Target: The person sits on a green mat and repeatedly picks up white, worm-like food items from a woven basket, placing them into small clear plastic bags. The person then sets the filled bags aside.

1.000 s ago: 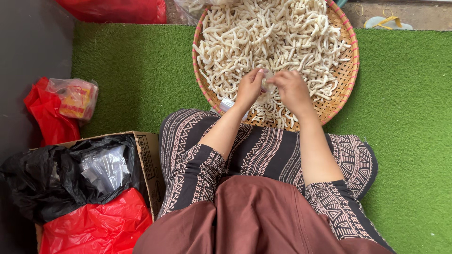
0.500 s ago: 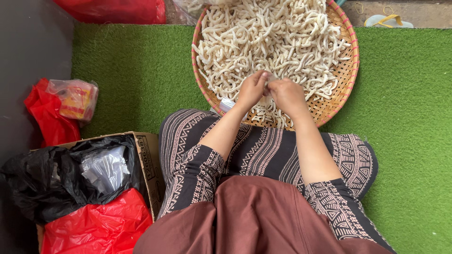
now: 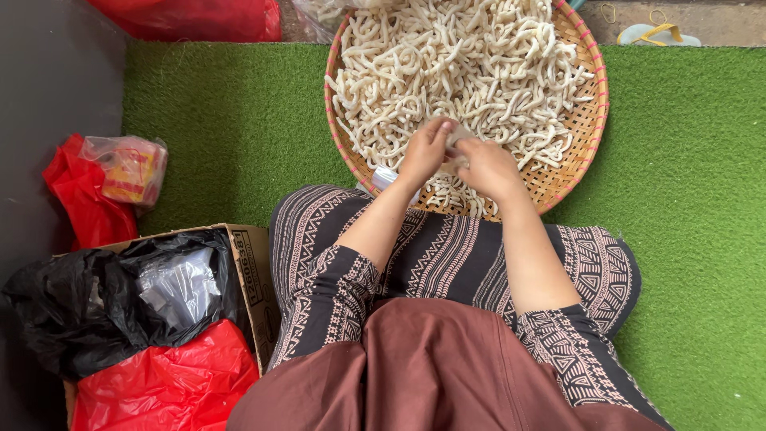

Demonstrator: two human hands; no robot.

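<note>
A round woven bamboo tray (image 3: pixel 586 132) lies on green artificial turf in front of my crossed legs. It is heaped with pale, curled raw crackers (image 3: pixel 447 56). My left hand (image 3: pixel 424 152) and my right hand (image 3: pixel 488 166) meet over the tray's near edge, fingers pinched together on a small clump of the pale crackers (image 3: pixel 458 142). A small clear plastic piece (image 3: pixel 384 177) peeks out under my left wrist at the rim.
A cardboard box (image 3: pixel 254 263) at my left holds a black plastic bag (image 3: pixel 72 307), clear plastic bags (image 3: pixel 179 283) and a red bag (image 3: pixel 159 383). Another red bag (image 3: pixel 84 199) with a clear packet (image 3: pixel 128 168) lies further left. Sandals (image 3: pixel 658 32) sit beyond the turf.
My hands have drawn together from slightly apart and moved a little further into the tray, closing on a clump of crackers.
</note>
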